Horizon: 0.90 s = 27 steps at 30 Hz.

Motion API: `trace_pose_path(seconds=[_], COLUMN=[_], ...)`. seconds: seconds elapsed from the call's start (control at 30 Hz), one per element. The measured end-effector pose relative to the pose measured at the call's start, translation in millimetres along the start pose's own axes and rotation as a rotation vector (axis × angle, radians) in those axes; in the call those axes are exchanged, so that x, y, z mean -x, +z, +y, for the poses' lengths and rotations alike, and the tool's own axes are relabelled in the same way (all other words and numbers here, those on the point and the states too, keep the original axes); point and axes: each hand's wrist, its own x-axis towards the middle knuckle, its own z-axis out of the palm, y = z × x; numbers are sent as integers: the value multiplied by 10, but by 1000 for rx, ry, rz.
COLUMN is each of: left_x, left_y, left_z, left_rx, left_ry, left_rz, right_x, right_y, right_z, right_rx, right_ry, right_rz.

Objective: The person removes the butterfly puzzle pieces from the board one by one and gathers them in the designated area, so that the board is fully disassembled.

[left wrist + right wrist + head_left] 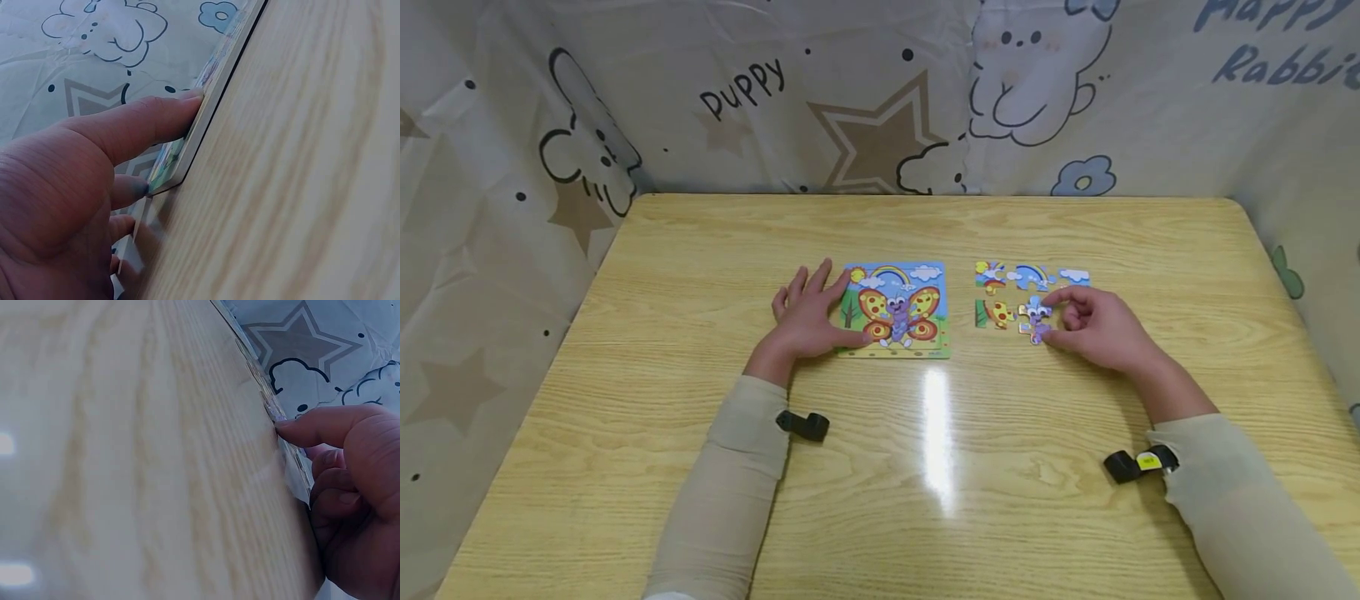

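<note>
1. While the left hand [808, 317] rests at the left side of the puzzle board [895, 310], its thumb lies on the board's lower left corner and its index finger reaches the upper left edge. The fingers are spread and fairly straight, with the thumb well apart from them; the left wrist view shows the thumb against the board's edge.

2. The right hand [1101, 329] pinches the butterfly body piece [1034, 318] by its right side, between thumb and index finger, with a small gap between those two tips. Its other fingers curl in toward the palm. Whether the piece is lifted or flat on the table [1000, 467], I cannot tell.

3. The board lies flat on the table, showing a butterfly under a rainbow. The body piece is to the right of it, well apart.

4. Around that piece lie others: the wing piece [997, 314] just to its left, the rainbow piece [1032, 276] just behind it, the sun piece [988, 273] behind the wing piece, and the cloud piece [1073, 275] at the far right of the group, near the right hand.

5. Behind the table hangs a cloth [865, 50] printed with stars and cartoon animals.
</note>
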Motion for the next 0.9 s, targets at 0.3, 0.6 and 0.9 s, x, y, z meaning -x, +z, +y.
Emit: trace_pose_path(seconds=[0.3,0.6,0.9], left_x=[6,-11,-20], left_y=[19,35,36], left_z=[-28,-46,-31], left_rx=[-13,-9,-6], left_ry=[-8,-7,2], left_rz=[0,3,8], right_x=[-26,-15,-83], right_y=[1,70,361], right_z=[-3,-80,-368], right_rx=[-10,-58,-92], right_ry=[7,11,-29], right_rz=[-9,60,112])
